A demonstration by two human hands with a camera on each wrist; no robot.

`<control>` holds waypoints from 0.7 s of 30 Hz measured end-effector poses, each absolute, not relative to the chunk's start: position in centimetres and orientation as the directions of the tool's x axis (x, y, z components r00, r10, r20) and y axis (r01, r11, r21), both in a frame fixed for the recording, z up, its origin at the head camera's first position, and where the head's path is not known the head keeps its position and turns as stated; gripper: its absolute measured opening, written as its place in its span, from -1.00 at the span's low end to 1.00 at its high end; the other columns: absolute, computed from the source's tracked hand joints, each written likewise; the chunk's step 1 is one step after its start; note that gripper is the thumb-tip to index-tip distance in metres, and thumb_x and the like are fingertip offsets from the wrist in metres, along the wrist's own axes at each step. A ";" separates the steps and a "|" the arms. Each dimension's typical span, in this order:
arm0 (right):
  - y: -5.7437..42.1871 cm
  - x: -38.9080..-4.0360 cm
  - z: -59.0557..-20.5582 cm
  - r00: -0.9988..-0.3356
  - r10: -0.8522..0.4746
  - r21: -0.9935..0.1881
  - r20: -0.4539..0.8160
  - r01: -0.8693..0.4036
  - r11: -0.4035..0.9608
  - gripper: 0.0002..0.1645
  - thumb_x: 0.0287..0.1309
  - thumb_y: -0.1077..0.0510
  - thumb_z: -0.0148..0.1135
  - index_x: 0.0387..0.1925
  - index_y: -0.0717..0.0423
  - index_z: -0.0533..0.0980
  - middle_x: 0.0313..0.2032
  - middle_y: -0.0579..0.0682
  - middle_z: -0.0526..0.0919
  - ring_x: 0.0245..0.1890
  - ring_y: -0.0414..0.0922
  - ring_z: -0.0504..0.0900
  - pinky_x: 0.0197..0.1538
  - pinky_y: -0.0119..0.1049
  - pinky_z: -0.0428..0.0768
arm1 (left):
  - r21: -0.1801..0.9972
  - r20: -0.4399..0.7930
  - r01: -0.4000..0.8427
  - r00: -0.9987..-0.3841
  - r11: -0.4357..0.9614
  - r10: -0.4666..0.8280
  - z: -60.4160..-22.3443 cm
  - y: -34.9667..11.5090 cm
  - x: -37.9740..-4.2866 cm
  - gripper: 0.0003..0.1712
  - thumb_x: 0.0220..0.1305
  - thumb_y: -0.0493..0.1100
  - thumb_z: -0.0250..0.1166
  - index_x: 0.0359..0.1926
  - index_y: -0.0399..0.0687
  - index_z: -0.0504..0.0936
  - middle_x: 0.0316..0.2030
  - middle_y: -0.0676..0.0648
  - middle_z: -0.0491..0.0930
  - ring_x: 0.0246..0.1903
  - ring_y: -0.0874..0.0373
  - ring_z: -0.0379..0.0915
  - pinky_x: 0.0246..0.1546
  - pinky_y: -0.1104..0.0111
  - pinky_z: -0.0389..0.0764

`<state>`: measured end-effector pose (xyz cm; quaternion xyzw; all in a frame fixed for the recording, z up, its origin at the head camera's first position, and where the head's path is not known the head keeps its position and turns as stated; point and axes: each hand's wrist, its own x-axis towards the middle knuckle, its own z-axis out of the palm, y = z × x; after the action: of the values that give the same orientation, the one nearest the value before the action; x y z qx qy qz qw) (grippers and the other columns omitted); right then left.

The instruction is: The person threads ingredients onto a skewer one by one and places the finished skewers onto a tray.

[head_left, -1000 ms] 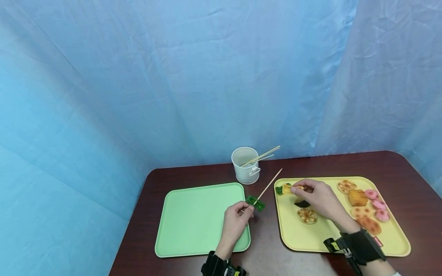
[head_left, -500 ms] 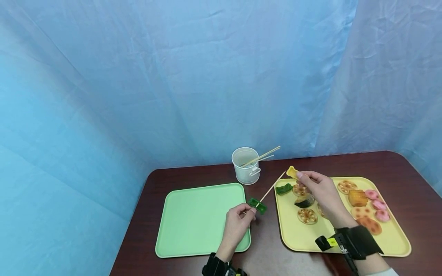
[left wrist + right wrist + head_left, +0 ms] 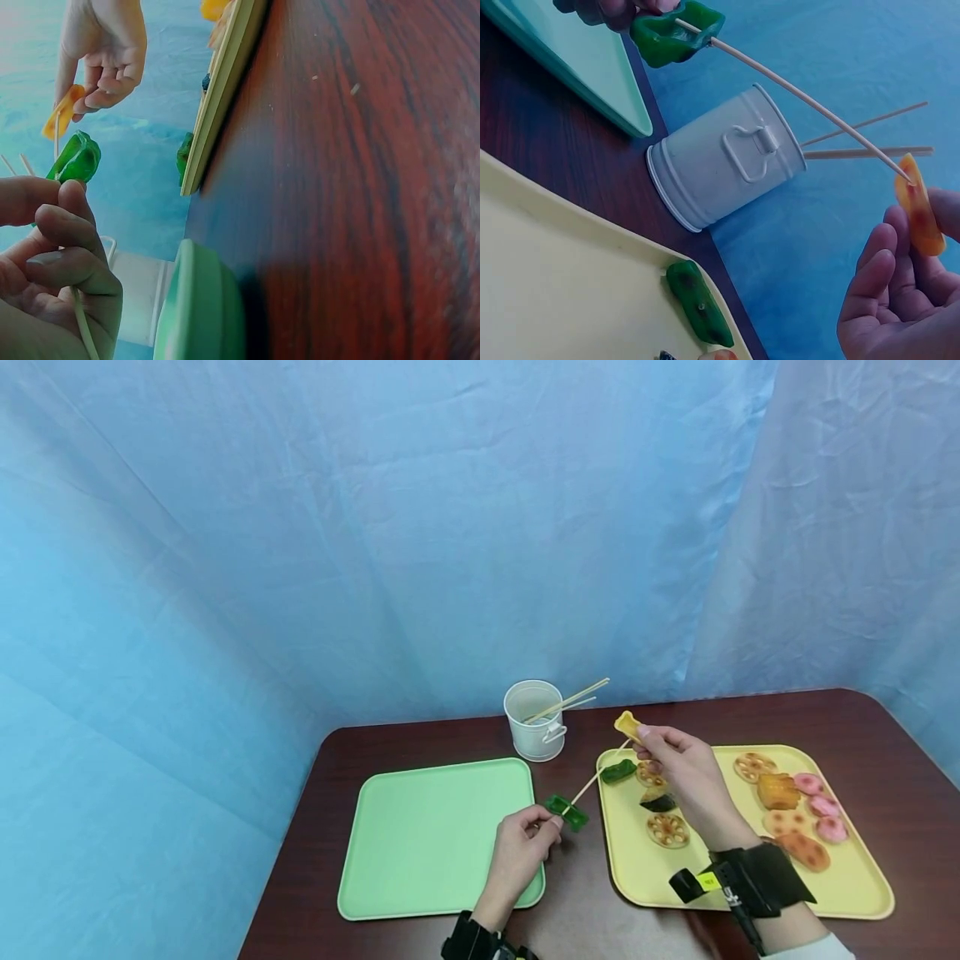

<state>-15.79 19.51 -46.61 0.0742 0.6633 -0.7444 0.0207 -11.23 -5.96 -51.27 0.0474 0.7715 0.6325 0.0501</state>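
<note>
Wooden skewer (image 3: 807,98), glossy green piece (image 3: 662,51), yellow slice (image 3: 919,208)

Skewered pepper (image 3: 664,52): dark green. Skewer (image 3: 802,97): pale tan. Held slice (image 3: 917,206): yellow-orange, reddish patch. Left tray (image 3: 427,843): plain mint green. Right tray (image 3: 660,881): plain pale yellow. Cup (image 3: 536,739): white. Table (image 3: 360,187): reddish brown, dark-streaked grain. Curtain (image 3: 480,527): light blue.
</note>
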 end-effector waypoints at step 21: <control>18.8 -15.0 -47.1 -0.996 0.037 -0.995 -0.085 0.086 0.043 -0.20 0.48 -0.30 0.06 0.40 0.25 0.40 0.02 -0.10 0.63 0.00 -0.03 0.60 0.03 -0.27 0.59 | 0.983 -0.015 0.005 -0.994 0.182 0.105 -51.6 -5.8 -11.3 -0.78 0.35 -0.22 0.32 -0.36 -0.32 0.71 -0.51 -0.28 0.67 -0.73 0.20 0.34 -0.67 0.51 0.40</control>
<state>-14.96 18.79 -47.12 0.0427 0.7219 -0.6904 0.0177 -11.26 -5.78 -51.59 0.0358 0.7676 0.6387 0.0393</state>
